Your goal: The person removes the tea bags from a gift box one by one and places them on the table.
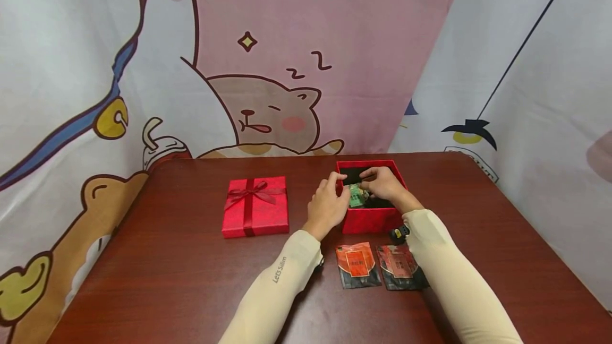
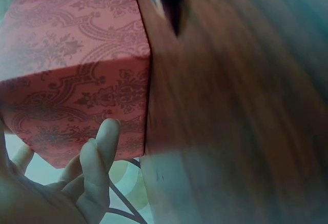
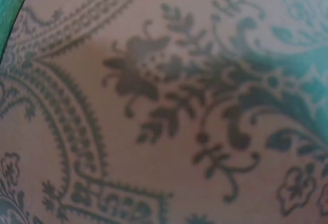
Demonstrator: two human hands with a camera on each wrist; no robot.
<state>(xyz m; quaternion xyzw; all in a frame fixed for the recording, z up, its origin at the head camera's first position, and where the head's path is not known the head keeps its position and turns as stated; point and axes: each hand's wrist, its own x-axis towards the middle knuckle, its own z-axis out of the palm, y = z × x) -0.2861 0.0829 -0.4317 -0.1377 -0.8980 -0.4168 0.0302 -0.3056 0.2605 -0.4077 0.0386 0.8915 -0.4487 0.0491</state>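
A red gift box (image 1: 370, 222) with a dark interior stands without its lid at the right of the table. Inside it a small green packet (image 1: 356, 196) leans near the left wall. My right hand (image 1: 384, 185) reaches over the box's right side, its curled fingers pinching the packet's upper part; the fingertips are partly hidden. At the left rim is my left hand (image 1: 329, 203), fingers loosely extended. In the left wrist view, the left hand's fingers (image 2: 97, 162) lie against or close beside the patterned box wall (image 2: 102, 101). Only the patterned wall (image 3: 154, 106) fills the right wrist view.
A red lid (image 1: 258, 214) with a dark red ribbon bow lies left of the box. In front of the box are an orange packet (image 1: 357, 264) and a dark red packet (image 1: 399, 267), side by side. A cartoon-printed cloth (image 1: 334, 25) hangs behind the table.
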